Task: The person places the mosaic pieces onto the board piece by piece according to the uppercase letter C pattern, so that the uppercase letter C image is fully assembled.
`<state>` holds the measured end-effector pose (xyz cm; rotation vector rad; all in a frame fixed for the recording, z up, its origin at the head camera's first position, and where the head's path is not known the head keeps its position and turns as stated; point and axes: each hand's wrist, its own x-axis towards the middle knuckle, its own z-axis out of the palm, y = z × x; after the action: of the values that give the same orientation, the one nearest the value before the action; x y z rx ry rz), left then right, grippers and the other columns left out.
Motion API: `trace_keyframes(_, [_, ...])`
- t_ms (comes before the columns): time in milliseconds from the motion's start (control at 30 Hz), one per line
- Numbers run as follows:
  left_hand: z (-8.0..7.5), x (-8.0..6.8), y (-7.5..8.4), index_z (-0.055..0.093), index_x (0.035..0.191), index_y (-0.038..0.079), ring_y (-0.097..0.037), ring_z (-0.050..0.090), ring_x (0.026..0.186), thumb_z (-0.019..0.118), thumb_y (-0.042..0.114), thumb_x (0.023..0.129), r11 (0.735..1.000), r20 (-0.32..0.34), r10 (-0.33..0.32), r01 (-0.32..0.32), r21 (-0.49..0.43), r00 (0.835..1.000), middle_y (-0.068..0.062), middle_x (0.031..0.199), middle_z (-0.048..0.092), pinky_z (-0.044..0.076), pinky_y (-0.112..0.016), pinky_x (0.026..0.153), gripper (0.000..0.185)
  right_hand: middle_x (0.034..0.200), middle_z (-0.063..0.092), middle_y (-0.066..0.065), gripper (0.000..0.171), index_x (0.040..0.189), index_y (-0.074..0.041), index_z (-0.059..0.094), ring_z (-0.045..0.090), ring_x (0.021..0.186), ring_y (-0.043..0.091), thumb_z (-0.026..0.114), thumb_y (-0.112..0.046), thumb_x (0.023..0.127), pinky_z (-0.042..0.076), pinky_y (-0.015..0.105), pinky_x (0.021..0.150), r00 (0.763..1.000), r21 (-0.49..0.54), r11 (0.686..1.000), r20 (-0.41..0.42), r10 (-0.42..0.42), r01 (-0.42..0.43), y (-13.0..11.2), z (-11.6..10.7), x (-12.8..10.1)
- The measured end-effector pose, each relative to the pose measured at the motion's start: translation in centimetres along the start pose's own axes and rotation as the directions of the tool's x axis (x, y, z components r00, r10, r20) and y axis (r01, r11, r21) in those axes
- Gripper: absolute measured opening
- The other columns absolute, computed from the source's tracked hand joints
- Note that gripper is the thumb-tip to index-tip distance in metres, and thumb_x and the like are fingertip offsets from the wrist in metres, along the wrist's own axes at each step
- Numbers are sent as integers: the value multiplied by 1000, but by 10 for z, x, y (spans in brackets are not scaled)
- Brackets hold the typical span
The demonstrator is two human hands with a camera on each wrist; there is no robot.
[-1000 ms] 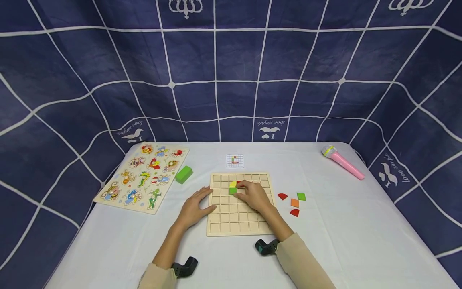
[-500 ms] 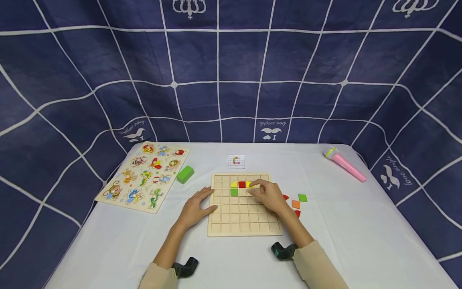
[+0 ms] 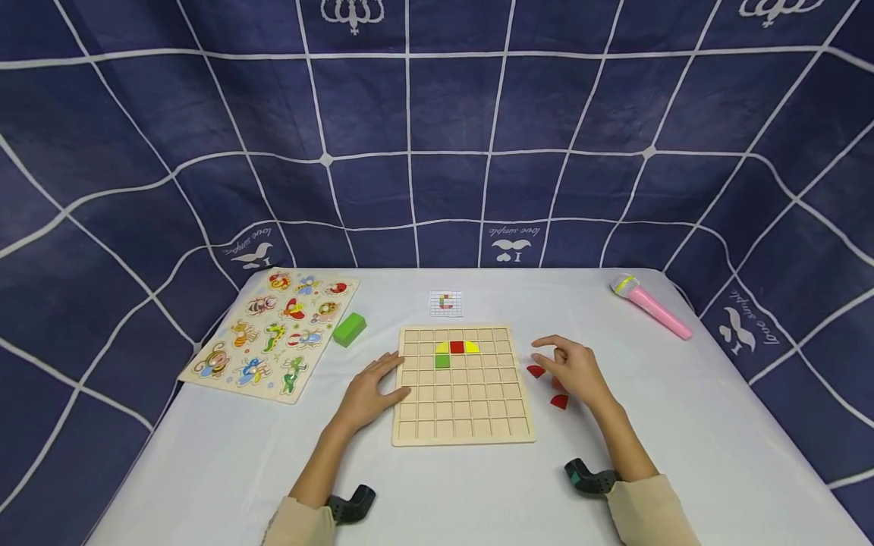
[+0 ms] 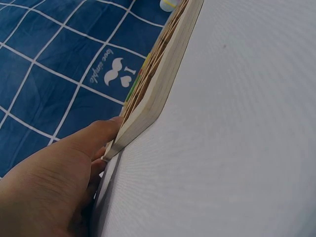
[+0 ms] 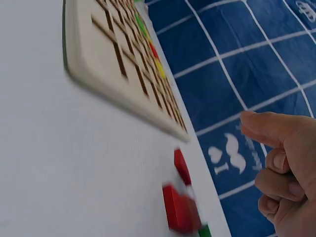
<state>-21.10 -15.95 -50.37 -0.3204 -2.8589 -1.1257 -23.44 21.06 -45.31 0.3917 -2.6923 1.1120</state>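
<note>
A wooden grid board (image 3: 464, 417) lies in front of me. Set in its upper cells are a red square (image 3: 457, 347) between two yellow curved pieces, and a green square (image 3: 442, 361) under the left one. My left hand (image 3: 365, 394) rests against the board's left edge, thumb and fingers touching it. To the right of the board my right hand (image 3: 576, 373) hovers above loose pieces, thumb and index apart with nothing seen between them. Red quarter-round pieces (image 3: 560, 402) lie below it; it partly covers an orange square. A green piece (image 5: 205, 231) shows in the right wrist view.
A small printed pattern card (image 3: 446, 303) lies beyond the board. To the left are a green block (image 3: 350, 330) and a puzzle board with insect pictures (image 3: 273, 356). A pink toy microphone (image 3: 655, 309) lies at the far right, near the blue curtain (image 3: 451, 189).
My right hand has placed a yellow piece right of the red square, let go, and moved right over the loose pieces. My left hand stays at the board's edge.
</note>
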Motion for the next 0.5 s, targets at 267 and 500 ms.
trace_keyframes(267, [1,0,0,52,132,15,-22,30,134,72,37,78,1000,-3,-5,5,-8,1000,-3,142,41,25,-45,108,62,50,31,-4,28,107,-10,66,24,43,8,71,-21,82,23,23,38,997,-73,995,10,74,-74,37,-25,-15])
trace_keyframes(500, [0,0,0,52,132,14,-23,31,133,72,37,78,1000,-6,0,0,1,1000,-4,141,42,26,-46,108,62,51,34,-5,34,111,-10,65,28,44,8,73,-21,80,26,23,40,989,-98,987,62,131,-124,64,-32,-24])
